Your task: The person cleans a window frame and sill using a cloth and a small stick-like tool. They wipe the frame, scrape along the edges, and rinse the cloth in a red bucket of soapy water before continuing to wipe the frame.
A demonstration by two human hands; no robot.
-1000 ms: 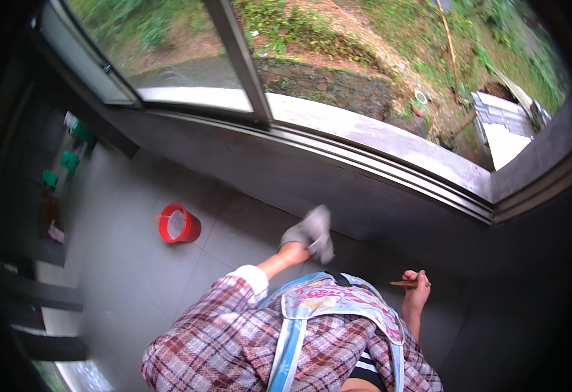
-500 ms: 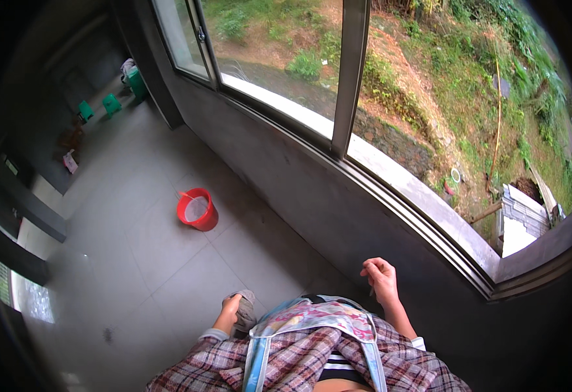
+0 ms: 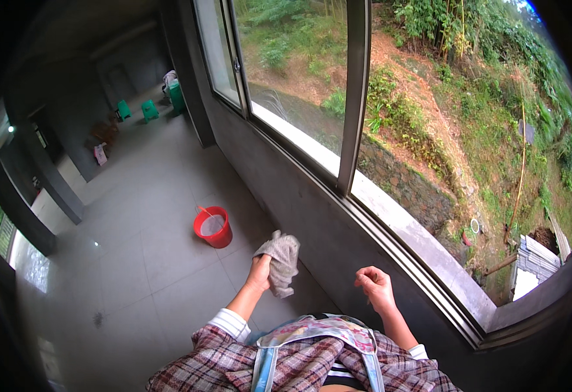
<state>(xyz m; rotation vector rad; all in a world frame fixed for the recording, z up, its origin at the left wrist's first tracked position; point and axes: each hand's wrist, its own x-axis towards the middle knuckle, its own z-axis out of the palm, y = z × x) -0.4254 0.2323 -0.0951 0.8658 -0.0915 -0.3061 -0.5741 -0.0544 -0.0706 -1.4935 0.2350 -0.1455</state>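
My left hand [image 3: 258, 273] is closed round a crumpled grey-beige cloth [image 3: 282, 258], held out in front of me above the floor. The cloth hangs loosely from the fingers, clear of the wall. Close to the wall under the window, my right hand [image 3: 375, 287] is raised with its fingers curled together. Something thin may show just below those fingertips, but it is too small to name. Ahead on the floor stands a red bucket [image 3: 216, 230] with cloudy greyish liquid in it and an orange handle-like piece [image 3: 202, 210] at its rim.
A grey wall [image 3: 260, 170] runs along my right, with a dark-framed sliding window [image 3: 353, 98] and a pale sill [image 3: 423, 242] above it. Green stools [image 3: 149, 111] stand far off on the tiled floor [image 3: 129, 261]. Dark pillars [image 3: 44, 170] rise at the left.
My left hand has come up and forward with the cloth, which now shows more fully. My right hand stays near the wall, fingers still curled. The view has tilted, so the room appears shifted.
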